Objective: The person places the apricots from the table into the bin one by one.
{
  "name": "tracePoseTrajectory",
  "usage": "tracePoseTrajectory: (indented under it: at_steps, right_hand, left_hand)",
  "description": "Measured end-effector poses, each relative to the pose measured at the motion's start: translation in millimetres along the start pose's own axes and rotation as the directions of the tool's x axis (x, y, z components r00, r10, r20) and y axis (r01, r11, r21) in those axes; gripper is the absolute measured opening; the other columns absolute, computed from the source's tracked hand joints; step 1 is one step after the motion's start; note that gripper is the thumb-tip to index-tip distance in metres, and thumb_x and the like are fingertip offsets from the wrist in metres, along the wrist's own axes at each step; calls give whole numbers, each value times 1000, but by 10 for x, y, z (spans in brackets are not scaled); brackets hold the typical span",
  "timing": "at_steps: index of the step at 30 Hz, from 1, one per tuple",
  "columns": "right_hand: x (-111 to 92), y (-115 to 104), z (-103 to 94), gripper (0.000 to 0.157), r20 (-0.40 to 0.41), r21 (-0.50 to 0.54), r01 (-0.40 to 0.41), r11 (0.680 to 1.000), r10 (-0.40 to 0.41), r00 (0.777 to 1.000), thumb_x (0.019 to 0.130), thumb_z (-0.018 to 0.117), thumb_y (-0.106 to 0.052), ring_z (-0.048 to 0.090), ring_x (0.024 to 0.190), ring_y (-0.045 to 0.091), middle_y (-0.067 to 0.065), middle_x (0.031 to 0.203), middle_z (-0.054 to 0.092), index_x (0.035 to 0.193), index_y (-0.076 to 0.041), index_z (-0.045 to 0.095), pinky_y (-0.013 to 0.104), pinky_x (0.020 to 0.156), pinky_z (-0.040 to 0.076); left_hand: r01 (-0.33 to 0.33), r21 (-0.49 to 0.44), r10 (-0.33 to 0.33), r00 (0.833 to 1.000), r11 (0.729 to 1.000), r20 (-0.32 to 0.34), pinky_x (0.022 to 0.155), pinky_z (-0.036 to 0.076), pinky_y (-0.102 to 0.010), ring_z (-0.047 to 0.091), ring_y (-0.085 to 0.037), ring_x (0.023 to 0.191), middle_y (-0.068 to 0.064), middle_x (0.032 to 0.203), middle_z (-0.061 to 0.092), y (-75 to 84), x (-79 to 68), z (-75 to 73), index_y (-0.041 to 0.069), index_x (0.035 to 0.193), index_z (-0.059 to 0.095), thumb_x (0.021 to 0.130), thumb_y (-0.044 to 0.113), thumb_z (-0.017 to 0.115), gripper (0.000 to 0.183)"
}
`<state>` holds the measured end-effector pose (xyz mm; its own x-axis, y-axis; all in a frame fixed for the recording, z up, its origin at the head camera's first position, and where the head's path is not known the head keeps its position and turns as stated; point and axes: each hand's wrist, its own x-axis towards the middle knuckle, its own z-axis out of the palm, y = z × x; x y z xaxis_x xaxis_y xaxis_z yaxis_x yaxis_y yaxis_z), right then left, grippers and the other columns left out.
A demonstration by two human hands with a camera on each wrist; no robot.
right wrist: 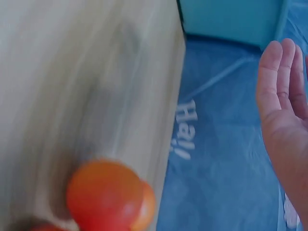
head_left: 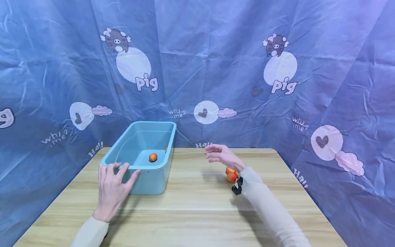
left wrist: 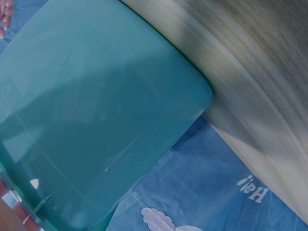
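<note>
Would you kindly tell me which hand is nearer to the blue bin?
Left. The left hand grips the near rim of the blue bin; the right hand hovers above the table, to the bin's right.

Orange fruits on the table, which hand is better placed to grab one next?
Probably the right hand: it's empty and near the fruits, while the left hand holds the blue bin.

Left of the head view's centre, one orange fruit [head_left: 166,148] is mostly hidden by the bin [head_left: 154,178]; at the right wrist view's lower left, the reddish fruits [right wrist: 103,197] are blurred and cut off.
</note>
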<state>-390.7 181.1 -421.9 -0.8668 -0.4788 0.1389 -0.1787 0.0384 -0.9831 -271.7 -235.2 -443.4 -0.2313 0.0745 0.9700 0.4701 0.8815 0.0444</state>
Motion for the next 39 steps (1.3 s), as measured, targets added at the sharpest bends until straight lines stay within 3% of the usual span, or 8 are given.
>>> tracePoseTrajectory:
  at_steps: [9,12,14,19,24,28,35,39]
  right_hand:
    - [-241,-29,-402,42,-36,-141,-65,988,61,998,92,61,0,64,117,21,11,130,63,133,0,54,44,103,48]
    - [-336,11,-512,40,-28,-190,-97,977,93,995,91,65,-4,63,118,20,10,130,63,130,-3,58,45,103,48]
    - [-390,42,-581,43,-22,-228,-99,969,96,995,90,70,-11,64,116,17,10,128,65,130,-1,58,38,101,50]
    - [-502,89,-740,49,-34,-256,-109,961,103,994,90,70,-16,63,112,10,7,125,66,132,4,55,35,101,47]
    - [-574,163,-903,46,-49,-236,-117,965,108,993,91,67,-11,64,110,8,1,122,68,132,6,54,53,110,38]
    - [-613,245,-995,46,-55,-241,-107,965,97,994,91,64,-5,63,109,5,-2,123,67,133,9,51,49,110,39]
    - [-683,369,-1097,47,-88,-274,-100,956,79,993,89,57,5,62,108,9,18,137,57,135,9,50,46,108,38]
    - [-729,429,-1144,51,-106,-280,-126,952,100,989,88,58,4,53,126,27,30,143,45,137,9,47,55,115,26]
  left_hand:
    - [-1,-5,1,1000,1000,0,97,30,-72,49,-49,90,-29,94,58,1,-12,16,2,97,70,88,58,62,57]
    - [-2,-8,2,1000,1000,1,97,29,-72,50,-48,90,-29,94,58,17,-27,7,2,96,70,88,57,62,57]
    - [-2,-5,2,1000,1000,2,97,29,-72,50,-47,91,-29,94,58,28,-37,3,2,96,70,89,58,61,58]
    - [5,7,-5,1000,1000,-1,98,29,-74,50,-48,91,-29,95,58,48,-51,-4,3,96,70,90,61,58,59]
    - [-5,3,5,1000,1000,-5,98,28,-73,50,-46,91,-29,94,58,58,-47,-5,1,96,70,89,58,61,58]
    - [-11,2,11,1000,1000,-7,98,29,-73,51,-46,91,-29,94,58,57,-41,1,0,97,70,88,57,62,58]
    - [-12,6,12,1000,1000,-8,96,29,-73,50,-45,89,-29,93,58,65,-52,-8,1,96,69,89,57,61,57]
    - [-11,7,11,1000,1000,-10,96,30,-72,50,-45,89,-29,93,59,69,-51,-11,1,95,69,89,57,61,57]
